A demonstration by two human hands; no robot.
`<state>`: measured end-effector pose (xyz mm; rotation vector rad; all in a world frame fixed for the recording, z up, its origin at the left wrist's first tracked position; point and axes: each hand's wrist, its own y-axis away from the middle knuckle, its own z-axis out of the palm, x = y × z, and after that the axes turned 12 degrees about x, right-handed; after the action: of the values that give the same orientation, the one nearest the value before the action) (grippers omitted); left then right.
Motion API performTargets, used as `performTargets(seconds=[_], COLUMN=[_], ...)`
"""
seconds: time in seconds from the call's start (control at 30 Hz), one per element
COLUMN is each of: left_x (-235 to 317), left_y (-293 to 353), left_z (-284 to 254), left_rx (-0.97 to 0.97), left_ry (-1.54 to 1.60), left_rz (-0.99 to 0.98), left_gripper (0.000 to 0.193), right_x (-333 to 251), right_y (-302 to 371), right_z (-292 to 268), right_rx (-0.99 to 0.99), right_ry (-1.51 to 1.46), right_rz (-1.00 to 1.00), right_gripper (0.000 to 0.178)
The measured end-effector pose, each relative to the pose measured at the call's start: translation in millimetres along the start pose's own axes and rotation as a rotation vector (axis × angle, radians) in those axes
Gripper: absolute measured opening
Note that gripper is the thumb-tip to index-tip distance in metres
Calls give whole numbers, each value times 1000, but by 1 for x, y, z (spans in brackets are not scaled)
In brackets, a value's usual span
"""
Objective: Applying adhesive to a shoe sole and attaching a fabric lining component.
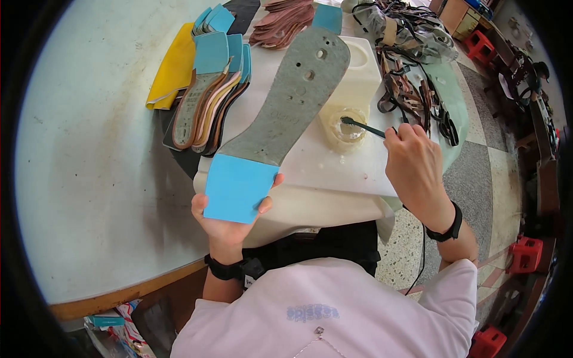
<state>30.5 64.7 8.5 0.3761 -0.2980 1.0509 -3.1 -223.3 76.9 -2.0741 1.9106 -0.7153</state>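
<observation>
My left hand [225, 231] grips the heel end of a grey insole [286, 101], with the fingers and thumb around a bright blue patch [240, 190]. The insole slants up and away to the right, its wide toe end marked by small holes. In my right hand [418, 173] is a small dark brush [371, 129], held by its handle. The bristle end of the brush is over a round, clear-rimmed pot [347, 142] set at the near end of a whitish plastic container [357, 89]. I cannot tell whether the bristles touch what is inside.
Stacked insoles with blue heels [209, 101] lie at the left against a yellow sheet [171, 71]. Behind is a pile of brownish pieces [282, 24]. Tangled straps [412, 89] cover the back right. Red stools [525, 254] stand on the floor to the right.
</observation>
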Motion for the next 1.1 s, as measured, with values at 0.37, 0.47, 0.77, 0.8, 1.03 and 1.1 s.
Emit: performTargets(seconds=[0.37, 0.47, 0.77, 0.8, 1.03, 1.1], left_x=[-11, -19, -13, -10, 6, 8], left_y=[0, -6, -16, -16, -24, -28], left_z=[5, 19, 6, 7, -1, -6], left_rx=[49, 20, -6, -7, 28, 38], left_ry=[-37, -61, -229, -236, -493, -537], left_rz=[-51, -67, 79, 86, 402, 451], left_gripper=[77, 76, 77, 77, 80, 84], right_x=[24, 26, 26, 29, 60, 64], right_y=[33, 43, 62, 62, 65, 63], right_z=[-4, 3, 22, 18, 15, 15], right_rx=[149, 160, 232, 235, 346, 341], right_ry=[-373, -484, -837, -943, -1188, -1229], right_rz=[250, 341, 551, 621, 646, 666], right_gripper=[8, 11, 16, 17, 19, 20])
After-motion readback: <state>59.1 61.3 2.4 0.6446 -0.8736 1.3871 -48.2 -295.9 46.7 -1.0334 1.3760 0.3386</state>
